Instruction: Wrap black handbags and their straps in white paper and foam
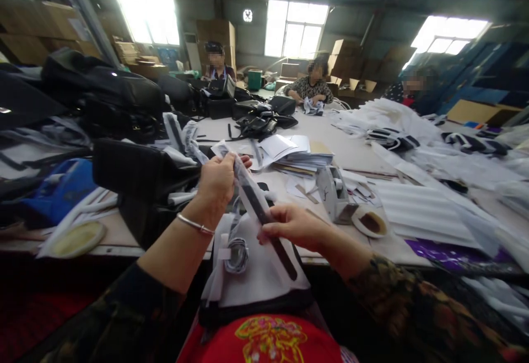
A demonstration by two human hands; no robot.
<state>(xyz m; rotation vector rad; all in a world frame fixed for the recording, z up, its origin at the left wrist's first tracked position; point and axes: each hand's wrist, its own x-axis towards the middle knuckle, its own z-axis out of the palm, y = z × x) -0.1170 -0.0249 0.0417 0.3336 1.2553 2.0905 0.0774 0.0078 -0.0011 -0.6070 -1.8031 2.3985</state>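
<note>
Black strap, long, flat and narrow, lies slanted inside a thin white wrapping. It is held up above the near edge of the table, over the person's lap. The left hand, with a slim metal bangle at the wrist, is closed around the upper end of the wrapped strap. The right hand pinches its lower stretch between thumb and fingers. The strap's dark tail runs past that grip onto a soft white sheet draped on the lap. A coiled white-and-grey band hangs just beside it. On the pale, smooth table near the right hand stand a boxy grey tape dispenser and a round shallow disc with a brown middle. Loose paper sheets are stacked beyond. Crumpled black bags are piled at the left, and ribbed white panels spread at the right.
</note>
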